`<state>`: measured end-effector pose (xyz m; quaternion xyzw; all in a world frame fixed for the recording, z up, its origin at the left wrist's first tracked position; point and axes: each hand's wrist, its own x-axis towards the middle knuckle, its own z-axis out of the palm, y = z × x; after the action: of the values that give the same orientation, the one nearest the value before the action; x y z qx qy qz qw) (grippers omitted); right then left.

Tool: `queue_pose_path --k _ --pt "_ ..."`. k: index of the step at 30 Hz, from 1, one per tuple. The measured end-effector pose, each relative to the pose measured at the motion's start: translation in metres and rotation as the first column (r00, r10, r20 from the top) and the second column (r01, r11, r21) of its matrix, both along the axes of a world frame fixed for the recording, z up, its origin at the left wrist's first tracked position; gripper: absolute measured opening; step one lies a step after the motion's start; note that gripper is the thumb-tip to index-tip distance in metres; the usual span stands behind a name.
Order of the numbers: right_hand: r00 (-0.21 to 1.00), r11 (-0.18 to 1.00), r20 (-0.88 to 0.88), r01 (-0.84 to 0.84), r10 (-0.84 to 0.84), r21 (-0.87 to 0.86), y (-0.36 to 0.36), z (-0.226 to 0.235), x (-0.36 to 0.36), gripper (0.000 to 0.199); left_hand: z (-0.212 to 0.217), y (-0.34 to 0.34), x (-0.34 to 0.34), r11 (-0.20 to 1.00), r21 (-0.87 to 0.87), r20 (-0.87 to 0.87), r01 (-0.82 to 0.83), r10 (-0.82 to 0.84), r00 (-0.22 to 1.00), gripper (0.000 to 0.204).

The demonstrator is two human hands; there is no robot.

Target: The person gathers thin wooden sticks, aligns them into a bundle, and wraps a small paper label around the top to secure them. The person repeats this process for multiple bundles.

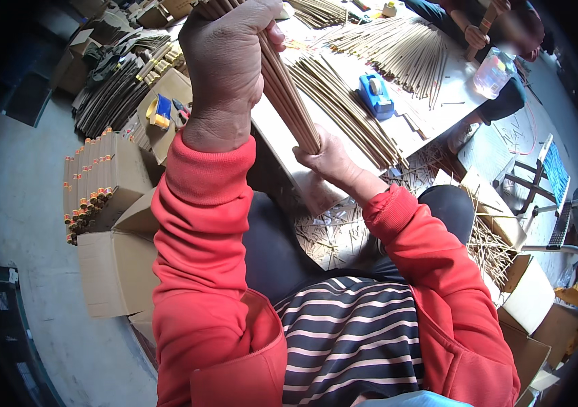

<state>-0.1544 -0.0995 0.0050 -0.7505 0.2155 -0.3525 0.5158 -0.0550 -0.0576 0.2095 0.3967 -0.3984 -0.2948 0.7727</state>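
A bundle of thin brown sticks (287, 95) slants across the near left edge of the table, held by both hands. High up, my left hand (224, 64) is closed round its upper part; the top end runs out of the picture. My right hand (329, 159) grips the lower end, its thumb against the stick ends and the other fingers mostly hidden. Just right of the bundle, a long row of loose brown sticks (346, 108) lies on the white table (404, 88). A blue tape dispenser (375, 96) stands beside that row.
More sticks (397, 54) fan out farther back. A co-worker's hand (476, 37) holds a bundle at the back right, near a clear plastic jar (494, 73). Cardboard boxes (116, 271) and banded bundles (89, 180) stand left. Loose sticks (489, 251) fill a box at right.
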Motion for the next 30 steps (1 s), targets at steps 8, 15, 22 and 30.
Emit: queue_pose_path --k 8,15,22,30 --pt "0.843 0.809 -0.207 -0.363 0.496 0.463 0.024 0.061 -0.041 0.025 0.023 0.023 0.085 0.885 -0.121 -0.043 0.45 -0.458 0.888 0.014" --pt "0.904 0.97 -0.407 0.034 -0.132 -0.241 0.038 0.046 -0.039 0.024 -0.015 0.015 0.105 0.979 0.075 -0.268 -0.192 0.205 0.941 0.012" --pt "0.796 0.79 -0.318 -0.295 0.514 0.537 0.053 0.066 -0.06 0.032 -0.011 0.035 0.105 0.986 0.023 -0.297 0.166 -0.152 0.943 0.018" --pt "0.915 0.99 -0.4 -0.007 -0.052 -0.143 0.052 0.036 -0.044 0.024 -0.01 0.022 0.078 0.955 0.107 -0.189 -0.277 0.293 0.937 0.014"
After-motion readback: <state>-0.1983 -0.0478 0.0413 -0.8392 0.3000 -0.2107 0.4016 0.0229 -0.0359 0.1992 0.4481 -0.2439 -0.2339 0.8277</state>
